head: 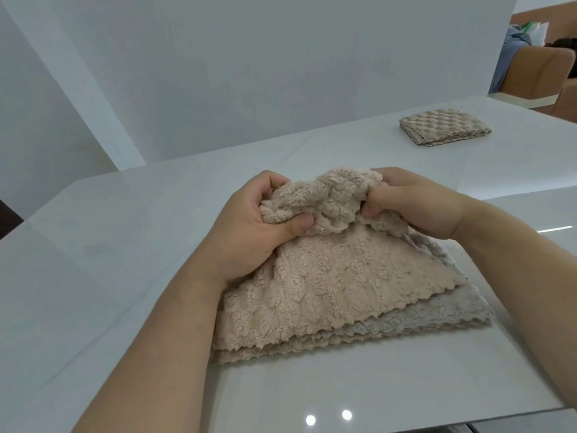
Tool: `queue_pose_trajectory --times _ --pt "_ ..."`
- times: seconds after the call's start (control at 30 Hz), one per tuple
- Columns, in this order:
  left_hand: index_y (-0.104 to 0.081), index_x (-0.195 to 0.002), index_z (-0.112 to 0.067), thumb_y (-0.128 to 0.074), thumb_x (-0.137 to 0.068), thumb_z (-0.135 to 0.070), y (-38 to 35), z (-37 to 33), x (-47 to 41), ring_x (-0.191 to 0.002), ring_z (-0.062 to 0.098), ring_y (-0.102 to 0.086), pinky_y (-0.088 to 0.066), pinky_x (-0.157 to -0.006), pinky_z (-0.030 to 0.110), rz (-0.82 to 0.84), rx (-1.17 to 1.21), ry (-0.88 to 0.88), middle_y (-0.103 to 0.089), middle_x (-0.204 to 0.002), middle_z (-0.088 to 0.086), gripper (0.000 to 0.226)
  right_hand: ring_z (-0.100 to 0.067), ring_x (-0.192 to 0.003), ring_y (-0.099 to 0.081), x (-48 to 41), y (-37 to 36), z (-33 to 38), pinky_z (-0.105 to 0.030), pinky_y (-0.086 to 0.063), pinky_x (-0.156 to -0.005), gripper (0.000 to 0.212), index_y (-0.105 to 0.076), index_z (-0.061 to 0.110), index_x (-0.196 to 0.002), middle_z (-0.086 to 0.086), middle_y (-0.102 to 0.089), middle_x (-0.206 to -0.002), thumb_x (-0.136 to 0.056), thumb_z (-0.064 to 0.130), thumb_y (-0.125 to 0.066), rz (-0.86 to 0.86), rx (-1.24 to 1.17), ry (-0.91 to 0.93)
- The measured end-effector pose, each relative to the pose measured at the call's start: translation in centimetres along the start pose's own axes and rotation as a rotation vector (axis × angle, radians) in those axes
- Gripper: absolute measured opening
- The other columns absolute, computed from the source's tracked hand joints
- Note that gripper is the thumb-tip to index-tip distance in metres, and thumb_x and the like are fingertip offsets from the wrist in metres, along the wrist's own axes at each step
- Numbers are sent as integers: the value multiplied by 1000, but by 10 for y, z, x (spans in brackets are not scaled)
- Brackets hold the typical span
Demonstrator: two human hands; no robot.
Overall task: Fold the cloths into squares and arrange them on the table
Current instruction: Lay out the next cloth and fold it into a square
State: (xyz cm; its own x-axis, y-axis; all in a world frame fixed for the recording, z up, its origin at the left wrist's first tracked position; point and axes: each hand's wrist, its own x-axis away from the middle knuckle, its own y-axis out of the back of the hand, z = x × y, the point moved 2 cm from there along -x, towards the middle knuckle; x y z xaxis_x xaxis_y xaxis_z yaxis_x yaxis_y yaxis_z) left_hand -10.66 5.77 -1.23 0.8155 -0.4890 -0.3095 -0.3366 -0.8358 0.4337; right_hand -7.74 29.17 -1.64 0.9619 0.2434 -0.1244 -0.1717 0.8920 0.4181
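A fluffy beige cloth (331, 285) lies in the middle of the white table (109, 245), its far edge bunched and lifted. My left hand (249, 226) grips the left end of that bunch, thumb pressed over the fabric. My right hand (415, 201) grips the right end, fingers curled into the pile. Under the beige cloth lies a grey fluffy cloth (443, 320), showing at the right and front edges. A checkered beige cloth (443, 126), folded into a square, sits at the far right of the table.
A white wall stands behind the table. At the far right, beyond the table's edge, are brown chairs (540, 70) and part of a person in blue. The table's front edge runs along the bottom right.
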Motion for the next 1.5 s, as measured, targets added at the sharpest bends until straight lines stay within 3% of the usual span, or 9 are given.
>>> queue_pose_trajectory --times 0.2,0.37,0.53,0.67,0.83,1.07,1.17,1.33,1.5 --pt "-64 -115 -22 -93 -65 -15 2 2 0 -100 14 -71 -56 -88 32 -11 42 -1 -72 -105 -9 58 -50 -107 -62 -2 2 0 -65 -49 -92 37 -63 1 -110 -31 -65 -112 -73 9 -65 -141 -127 26" --pt "-61 -125 -24 -90 -69 1 4 2 -1 -106 2 -67 -53 -86 17 -119 -122 -40 -70 -115 -11 68 -6 -78 -67 -5 7 -4 -24 -53 -71 25 -64 24 -105 5 -73 -92 -84 15 -72 -323 -19 40" --pt "-62 -121 -31 -83 -70 0 7 14 -5 -97 -6 -62 -51 -83 16 -296 -368 2 -66 -105 -18 63 5 -70 -62 -9 7 -8 -5 -45 -62 30 -62 25 -113 11 -69 -91 -87 15 -73 -443 113 44" --pt "-65 -120 -30 -78 -73 -3 9 17 -5 -88 -6 -59 -38 -74 -1 -376 -477 19 -65 -99 -20 55 -8 -80 -67 -9 9 -13 -24 -52 -75 32 -60 31 -114 13 -70 -96 -86 21 -72 -474 249 21" --pt "-68 -113 -28 -69 -81 -5 16 21 -6 -81 3 -57 -36 -70 1 -492 -503 69 -64 -91 -19 39 -5 -82 -60 -11 14 -22 -18 -42 -69 32 -58 35 -117 15 -65 -101 -89 23 -68 -505 410 -1" --pt "-75 -98 -26 -67 -80 -10 18 26 -6 -92 17 -59 -38 -78 24 -540 -651 57 -63 -98 -6 25 -26 -116 -49 -9 15 -20 -56 -42 -101 45 -57 37 -119 3 -57 -117 -75 31 -65 -568 546 -83" --pt "-75 -94 -29 -70 -82 -13 21 25 -5 -88 10 -52 -34 -73 17 -605 -639 81 -62 -101 -1 20 -24 -116 -46 -9 19 -23 -52 -42 -102 48 -55 35 -117 3 -51 -118 -75 19 -69 -628 540 -86" --pt "-72 -87 -30 -72 -84 -16 20 21 -4 -59 5 -52 -34 -56 11 -629 -477 120 -56 -63 -10 14 -21 -104 -52 -10 28 -28 -30 -42 -81 33 -59 29 -100 0 -53 -113 -75 9 -67 -730 472 -43" --pt "-81 -98 -29 -69 -86 -22 20 18 -1 -64 -1 -63 -55 -70 23 -638 -416 144 -70 -70 -13 18 -14 -88 -52 -11 30 -31 -15 -35 -66 31 -60 28 -101 1 -54 -114 -78 7 -65 -712 464 -61"
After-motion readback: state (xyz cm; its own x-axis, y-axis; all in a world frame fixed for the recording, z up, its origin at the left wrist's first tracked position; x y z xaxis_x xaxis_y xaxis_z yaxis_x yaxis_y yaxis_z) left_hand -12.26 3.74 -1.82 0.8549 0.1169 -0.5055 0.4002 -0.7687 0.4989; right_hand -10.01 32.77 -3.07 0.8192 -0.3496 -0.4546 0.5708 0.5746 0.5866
